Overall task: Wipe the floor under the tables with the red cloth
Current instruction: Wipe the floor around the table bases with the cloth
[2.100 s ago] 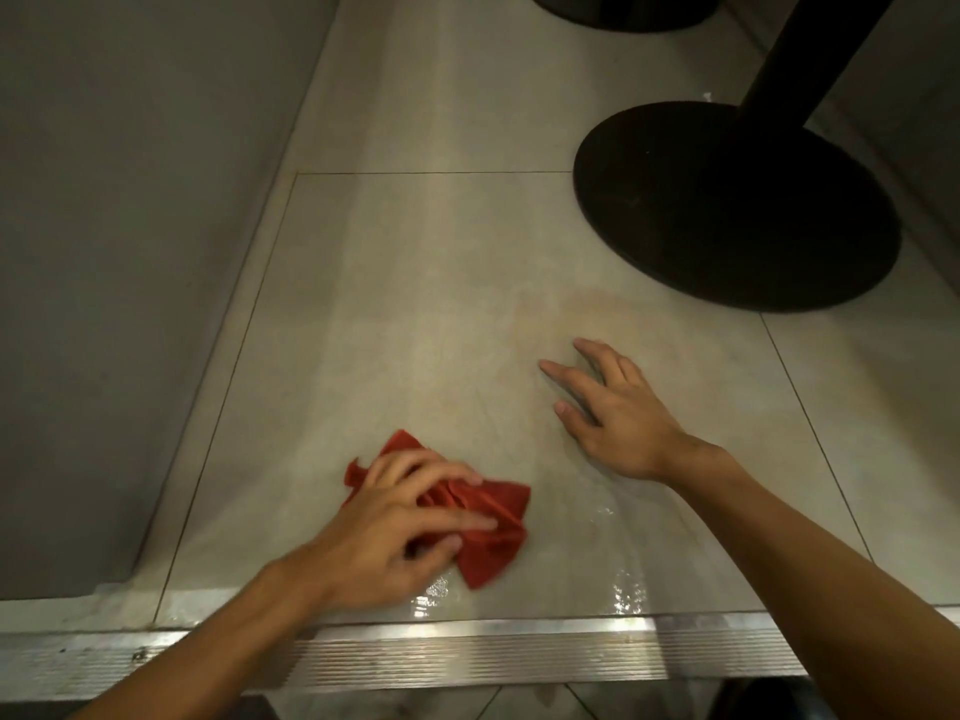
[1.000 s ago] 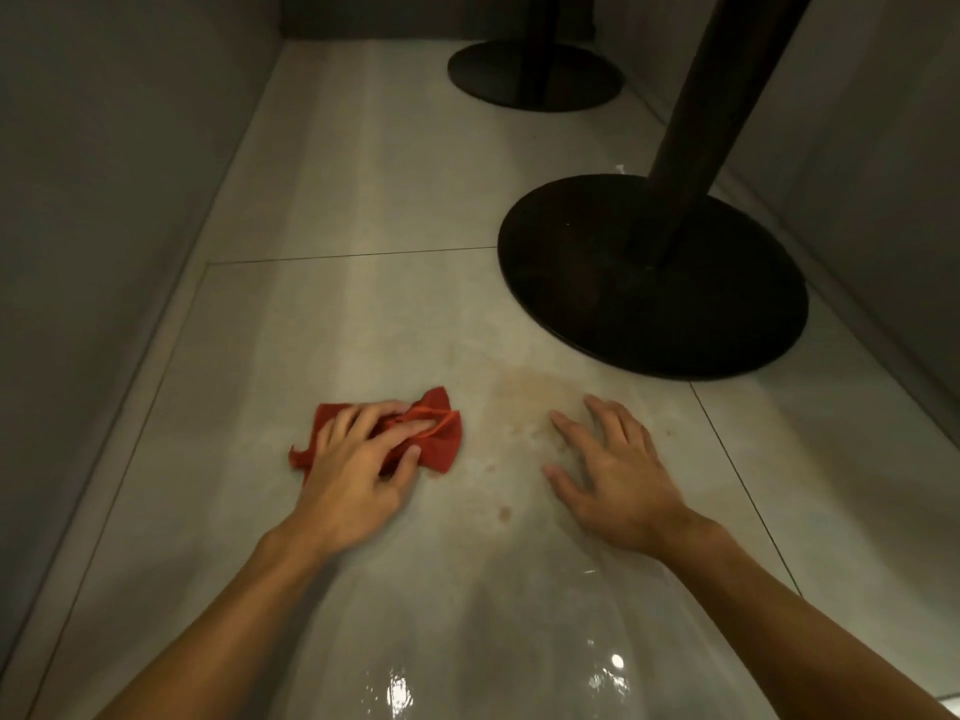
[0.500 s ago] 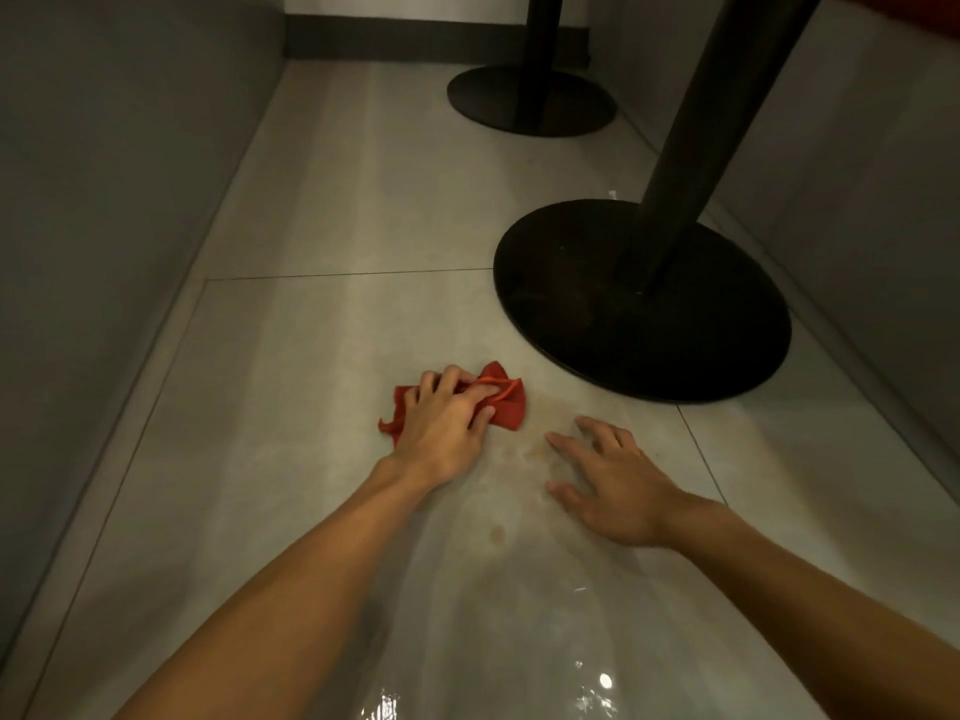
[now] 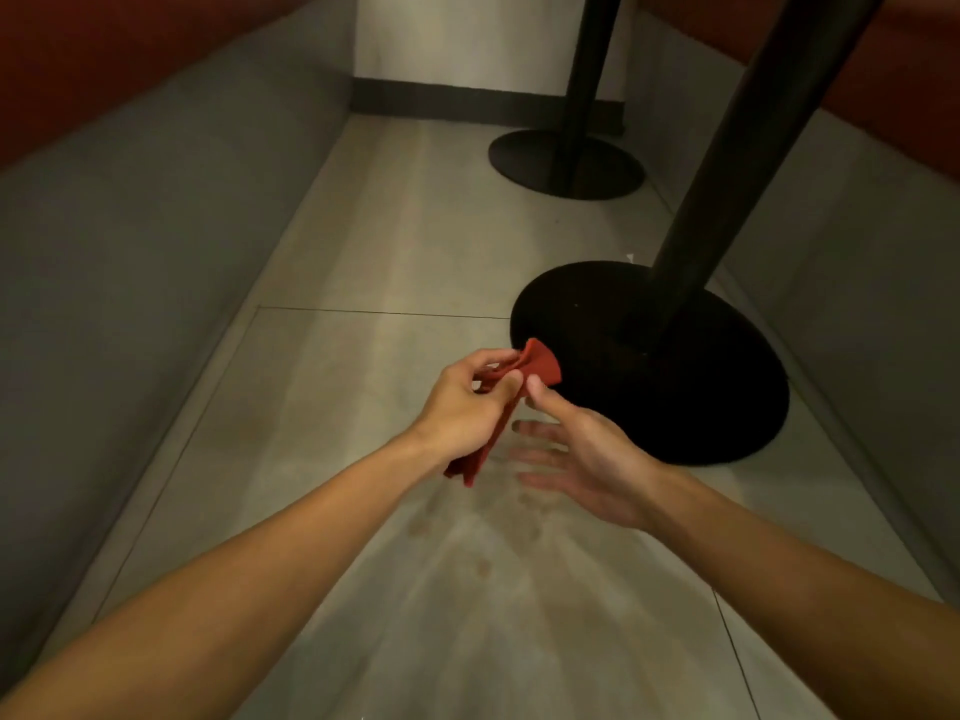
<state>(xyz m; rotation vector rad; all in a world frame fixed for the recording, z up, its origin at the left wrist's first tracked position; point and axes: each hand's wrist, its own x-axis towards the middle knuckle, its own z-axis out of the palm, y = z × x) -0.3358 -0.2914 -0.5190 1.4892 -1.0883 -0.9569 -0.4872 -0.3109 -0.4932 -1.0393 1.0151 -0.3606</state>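
- The left hand (image 4: 462, 407) grasps the crumpled red cloth (image 4: 543, 363) between thumb and curled fingers; one end fans out above the knuckles and a narrow tail hangs below the palm.
- The right hand (image 4: 587, 459) lies released. Its thumb touches the cloth's upper flap, and its fingers are spread straight and blurred beneath it.
- The cloth is held above the beige tiled floor (image 4: 389, 252), just at the near edge of the black round pedestal base (image 4: 649, 366).
- That base carries a thick black pole (image 4: 753, 148) leaning up out of view — it fills most of the right half of the aisle beyond the hands.
- A second black disc base (image 4: 566, 163) with its own slim pole (image 4: 592, 59) stands further back, well apart from the first.
- Grey side panels close in the floor — one on the left (image 4: 130, 252), one on the right (image 4: 857, 252).
- A dark skirting strip (image 4: 467, 103) runs along the far wall.
- Small brownish spots (image 4: 483, 566) mark the tile below the forearms, and a grout line crosses the floor ahead of the hands.
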